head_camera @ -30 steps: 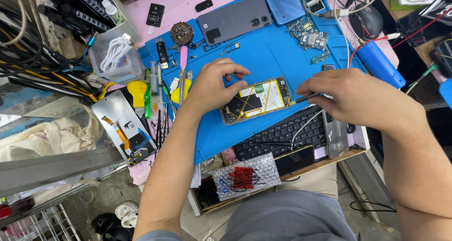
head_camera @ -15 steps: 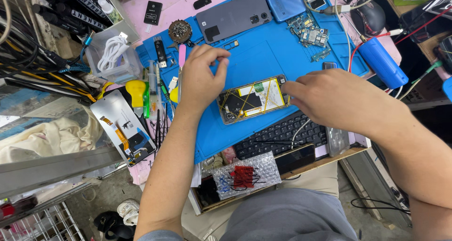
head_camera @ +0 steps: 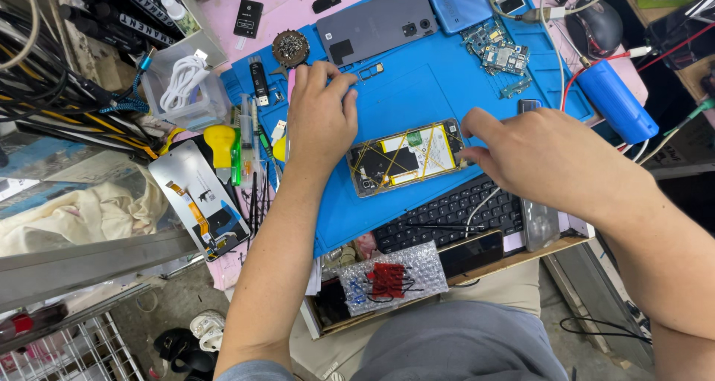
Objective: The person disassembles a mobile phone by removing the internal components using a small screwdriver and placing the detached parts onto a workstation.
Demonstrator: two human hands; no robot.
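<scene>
On the blue work mat, an opened phone lies face down, its insides showing. The right hand pinches its right edge with loosely curled fingers. The left hand rests open on the mat just left of the phone, fingertips reaching toward a small SIM tray. A grey back cover lies beyond, a circuit board to the upper right. A black keyboard sits just below the phone, partly under the mat.

Opened phone, innards up, flat on blue mat.
</scene>
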